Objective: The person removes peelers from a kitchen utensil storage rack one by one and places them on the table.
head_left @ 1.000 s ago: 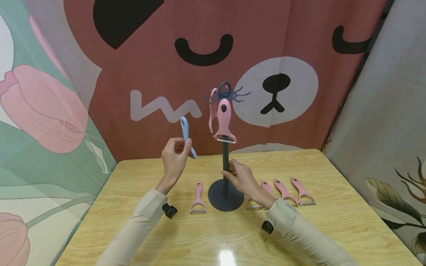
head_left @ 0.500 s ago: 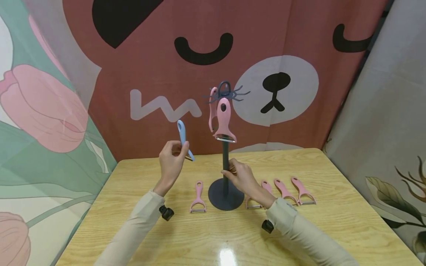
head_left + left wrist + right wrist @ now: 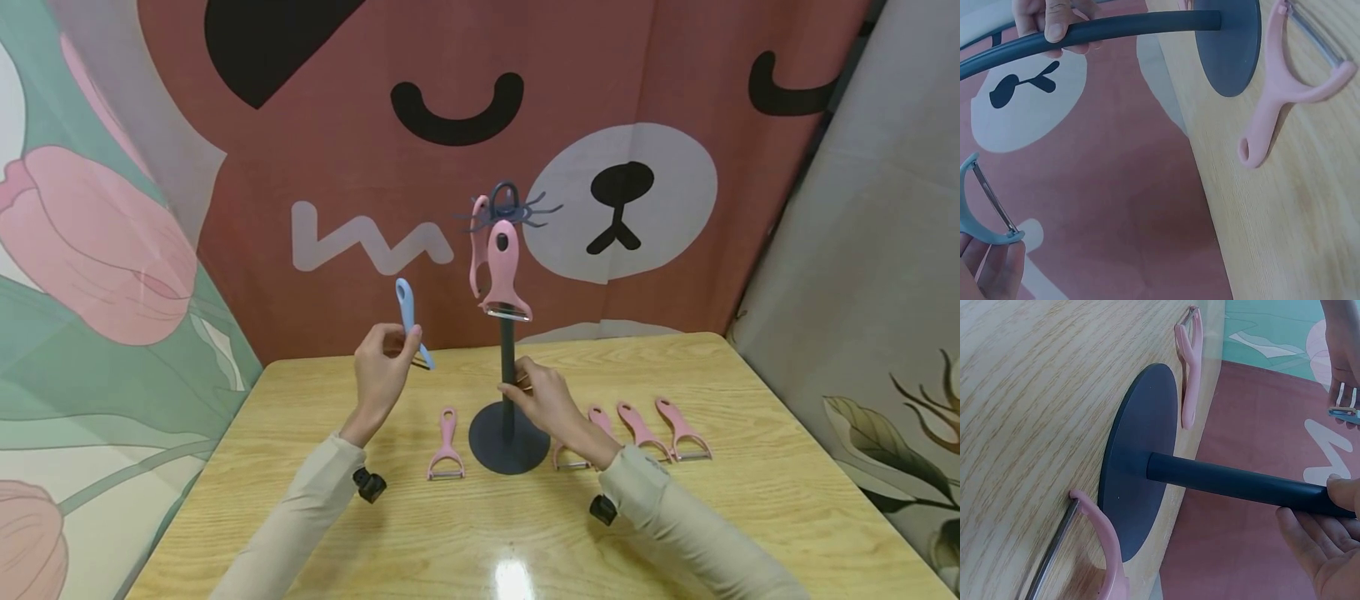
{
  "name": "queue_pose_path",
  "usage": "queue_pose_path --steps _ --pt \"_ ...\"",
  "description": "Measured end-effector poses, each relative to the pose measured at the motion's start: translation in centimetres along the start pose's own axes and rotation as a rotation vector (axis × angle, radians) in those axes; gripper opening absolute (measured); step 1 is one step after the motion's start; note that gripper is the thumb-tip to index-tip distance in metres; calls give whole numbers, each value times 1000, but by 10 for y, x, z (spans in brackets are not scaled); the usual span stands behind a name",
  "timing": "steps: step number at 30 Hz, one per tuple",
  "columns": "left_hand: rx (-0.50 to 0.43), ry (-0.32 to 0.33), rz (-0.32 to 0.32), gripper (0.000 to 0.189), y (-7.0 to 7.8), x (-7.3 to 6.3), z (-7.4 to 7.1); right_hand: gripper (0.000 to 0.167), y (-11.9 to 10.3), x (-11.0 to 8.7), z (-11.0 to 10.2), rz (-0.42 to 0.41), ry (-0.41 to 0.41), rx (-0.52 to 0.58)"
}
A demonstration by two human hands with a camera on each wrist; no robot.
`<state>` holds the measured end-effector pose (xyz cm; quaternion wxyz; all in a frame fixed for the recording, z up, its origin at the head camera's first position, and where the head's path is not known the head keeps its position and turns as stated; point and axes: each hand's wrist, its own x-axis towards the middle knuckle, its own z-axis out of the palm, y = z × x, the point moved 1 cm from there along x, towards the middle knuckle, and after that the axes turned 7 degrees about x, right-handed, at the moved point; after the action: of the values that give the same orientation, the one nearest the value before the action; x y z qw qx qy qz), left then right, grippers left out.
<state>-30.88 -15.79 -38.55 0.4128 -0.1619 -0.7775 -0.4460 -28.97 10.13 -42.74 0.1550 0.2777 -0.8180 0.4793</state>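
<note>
My left hand (image 3: pixel 381 375) pinches a light blue peeler (image 3: pixel 406 304) above the table, left of a dark rack stand. The peeler's handle points up; its metal blade and blue frame (image 3: pixel 967 219) show in the left wrist view. My right hand (image 3: pixel 546 396) grips the stand's upright pole (image 3: pixel 508 350) partway down, thumb in front. In the right wrist view, thumb and fingers (image 3: pixel 1322 534) meet the pole from two sides. Among the hooks (image 3: pixel 536 218) at the top hang two pink peelers, one facing front (image 3: pixel 503 262) and one side-on behind it (image 3: pixel 477 258).
The round base (image 3: pixel 495 458) stands on a wooden table (image 3: pixel 300 467). One pink peeler (image 3: pixel 447 433) lies left of it. Several pink peelers (image 3: pixel 678 425) lie to the right, one partly hidden by my right wrist. A printed curtain (image 3: pixel 337 150) hangs behind.
My left hand has moved left and slightly down with the blue peeler, away from the stand. My right hand keeps its place on the pole.
</note>
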Motion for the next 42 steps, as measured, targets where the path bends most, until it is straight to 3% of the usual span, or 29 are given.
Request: queue_pose_path --steps 9,42 --pt "23 -39 -51 21 -4 -1 -3 19 0 0 1 -2 4 -12" --pt "119 -160 -99 20 -15 -19 -8 19 1 -1 1 12 -1 -4"
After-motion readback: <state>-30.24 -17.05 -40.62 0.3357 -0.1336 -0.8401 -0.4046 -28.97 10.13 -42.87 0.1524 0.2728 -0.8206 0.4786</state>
